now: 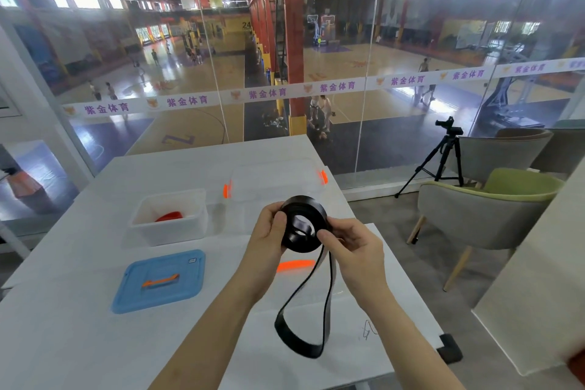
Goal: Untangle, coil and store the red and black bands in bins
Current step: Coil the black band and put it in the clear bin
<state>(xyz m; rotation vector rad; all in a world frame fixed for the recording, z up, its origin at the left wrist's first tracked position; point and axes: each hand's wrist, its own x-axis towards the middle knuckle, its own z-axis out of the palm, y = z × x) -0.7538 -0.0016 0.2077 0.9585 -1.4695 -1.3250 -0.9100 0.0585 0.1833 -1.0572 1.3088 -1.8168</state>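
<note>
Both hands' fingers [280,218] pinch flat glossy black band [304,225], half-coiled; loose loop dangles.

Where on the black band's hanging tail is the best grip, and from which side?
On the black band, pinch both flat strands just below the coil, coming from the right beside the right hand. The left hand holds the coil, and the loop hangs slack, so a high grip likely feeds it flat.
</note>
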